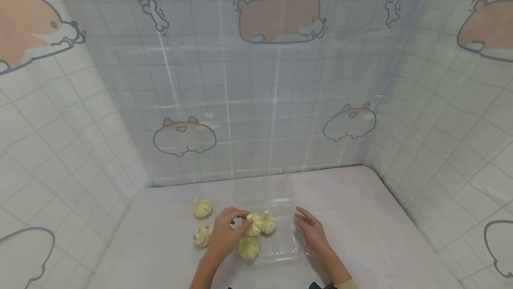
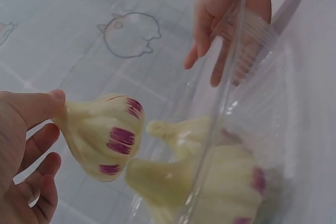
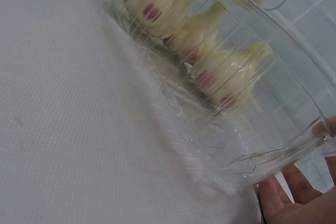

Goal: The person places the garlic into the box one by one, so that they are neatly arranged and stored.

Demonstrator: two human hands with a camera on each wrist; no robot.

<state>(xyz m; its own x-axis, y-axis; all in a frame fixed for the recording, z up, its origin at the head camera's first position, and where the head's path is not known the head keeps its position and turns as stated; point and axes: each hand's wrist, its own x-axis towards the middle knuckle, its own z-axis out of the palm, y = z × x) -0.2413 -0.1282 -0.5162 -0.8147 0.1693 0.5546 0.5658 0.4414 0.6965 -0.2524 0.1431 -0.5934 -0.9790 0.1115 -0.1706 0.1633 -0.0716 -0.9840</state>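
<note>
My left hand point(image 1: 227, 232) pinches a garlic bulb point(image 2: 100, 137) by its stem, between thumb and fingers. The bulb is pale yellow with purple streaks and hangs above the left part of a clear plastic container point(image 1: 280, 251). Three more bulbs stand inside the container in the right wrist view, including one garlic bulb point(image 3: 233, 77) nearest the right hand. From the head, a garlic bulb point(image 1: 249, 248) shows at the near left of the container and another garlic bulb point(image 1: 267, 223) further back. At the container's right edge is my right hand point(image 1: 313, 233), its fingers extended along the side.
Two loose garlic bulbs, a rear bulb point(image 1: 203, 208) and a front bulb point(image 1: 203, 236), lie on the pale table point(image 1: 160, 226) left of the container. The container's clear lid point(image 1: 264, 189) lies folded back behind it. Patterned curtains point(image 1: 256, 79) enclose the table at the back and sides.
</note>
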